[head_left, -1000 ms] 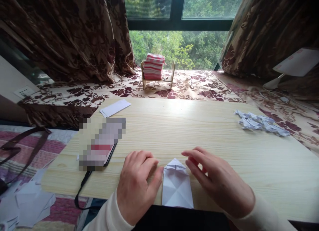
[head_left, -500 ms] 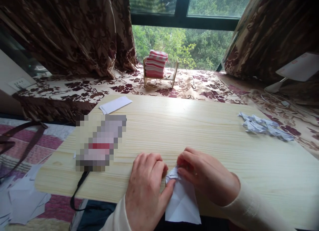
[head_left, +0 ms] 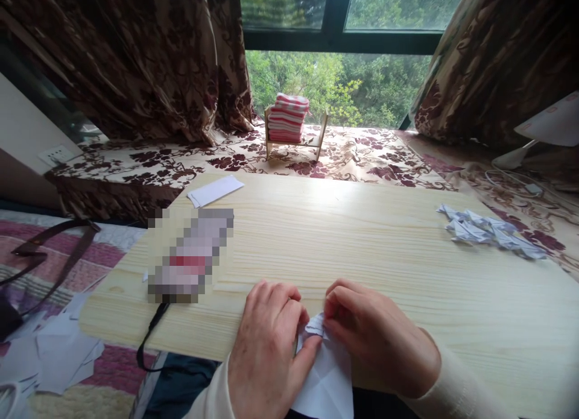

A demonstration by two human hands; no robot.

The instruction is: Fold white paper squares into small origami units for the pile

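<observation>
A white sheet of paper (head_left: pixel 329 383) with crease lines lies at the table's near edge, its lower end reaching past the edge. Its top end is folded over into a small flap (head_left: pixel 315 324) with a ragged edge. My left hand (head_left: pixel 271 340) is on the paper's left side, thumb pressed near the flap and fingers curled. From the right, my right hand (head_left: pixel 375 334) pinches the top corner between thumb and bent fingers. The fingertips hide part of that corner.
Several folded white paper pieces (head_left: pixel 493 229) lie at the table's right. Paper strips (head_left: pixel 216 191) and a blurred-out object (head_left: pixel 194 256) with a black strap (head_left: pixel 147 340) are on the left. Loose sheets (head_left: pixel 54 352) lie beyond the table. Striped cloths (head_left: pixel 287 120) sit on a small stand.
The paper's lower end has swung slightly left and nearer to me. Both hands have shifted a little toward me, still on the paper. The whole view has shifted slightly.
</observation>
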